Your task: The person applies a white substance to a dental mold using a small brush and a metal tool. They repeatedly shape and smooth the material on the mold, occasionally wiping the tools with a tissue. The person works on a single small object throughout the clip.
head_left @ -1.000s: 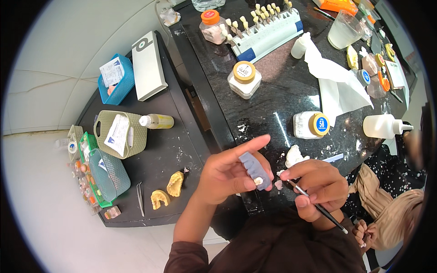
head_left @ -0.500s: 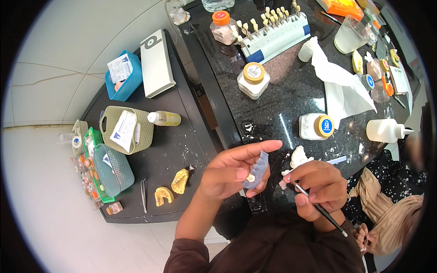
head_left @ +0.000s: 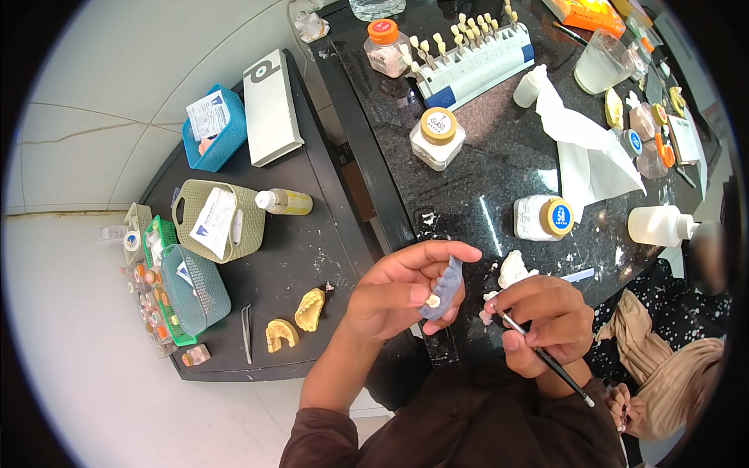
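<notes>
Grey-blue toothed mould [head_left: 449,285] sits pinched in the left hand [head_left: 388,299]; the right hand [head_left: 549,318] grips a slim dark-handled tool [head_left: 563,371]. Two yellow casts [head_left: 310,310] lie farther left.

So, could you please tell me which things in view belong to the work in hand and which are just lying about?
Seemingly in use:
blue-grey dental mould and cream lump, at the left hand
slim dark-handled instrument, in the right hand

Seemingly lying about:
tweezers
white box
yellow dental casts
blue basket
</notes>
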Available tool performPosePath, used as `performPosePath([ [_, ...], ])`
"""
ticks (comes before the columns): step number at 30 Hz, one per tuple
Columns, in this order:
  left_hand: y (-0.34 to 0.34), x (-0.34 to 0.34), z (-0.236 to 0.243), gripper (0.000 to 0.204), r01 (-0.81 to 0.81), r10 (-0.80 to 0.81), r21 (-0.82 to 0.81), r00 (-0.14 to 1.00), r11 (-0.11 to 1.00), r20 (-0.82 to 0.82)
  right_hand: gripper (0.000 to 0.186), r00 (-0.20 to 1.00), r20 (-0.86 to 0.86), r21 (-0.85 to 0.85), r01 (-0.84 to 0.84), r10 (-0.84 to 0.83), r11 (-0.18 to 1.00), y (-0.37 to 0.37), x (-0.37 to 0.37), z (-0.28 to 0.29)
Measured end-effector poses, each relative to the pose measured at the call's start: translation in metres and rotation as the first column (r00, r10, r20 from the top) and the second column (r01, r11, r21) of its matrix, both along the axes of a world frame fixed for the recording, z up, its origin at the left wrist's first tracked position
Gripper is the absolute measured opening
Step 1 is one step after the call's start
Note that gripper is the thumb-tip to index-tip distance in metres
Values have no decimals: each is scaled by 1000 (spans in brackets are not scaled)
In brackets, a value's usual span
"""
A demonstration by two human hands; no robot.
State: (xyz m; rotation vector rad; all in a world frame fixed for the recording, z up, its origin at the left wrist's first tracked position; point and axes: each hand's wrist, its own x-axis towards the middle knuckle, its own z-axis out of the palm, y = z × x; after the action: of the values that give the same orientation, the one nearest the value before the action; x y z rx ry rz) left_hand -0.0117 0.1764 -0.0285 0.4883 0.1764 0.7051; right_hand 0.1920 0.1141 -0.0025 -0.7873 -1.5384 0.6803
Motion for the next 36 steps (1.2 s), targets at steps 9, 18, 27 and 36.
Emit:
performPosePath([
  [9,0,-2,-6,61,23,-24,42,999,999,29,32,998,58,12,1,-1,1000,2,1,4],
  [18,-9,6,-8,45,-66,63,173,998,983,22,33,1000,3,49,-20,20,999,3,-3,-1],
  [27,-11,4,-7,42,-38,43,151,999,988,-25,34,998,57,65,-19,15,998,3,-2,1],
  [36,-9,5,-7,42,-35,41,168,999,985,-35,34,998,53,50,13,-16,999,2,-4,0],
])
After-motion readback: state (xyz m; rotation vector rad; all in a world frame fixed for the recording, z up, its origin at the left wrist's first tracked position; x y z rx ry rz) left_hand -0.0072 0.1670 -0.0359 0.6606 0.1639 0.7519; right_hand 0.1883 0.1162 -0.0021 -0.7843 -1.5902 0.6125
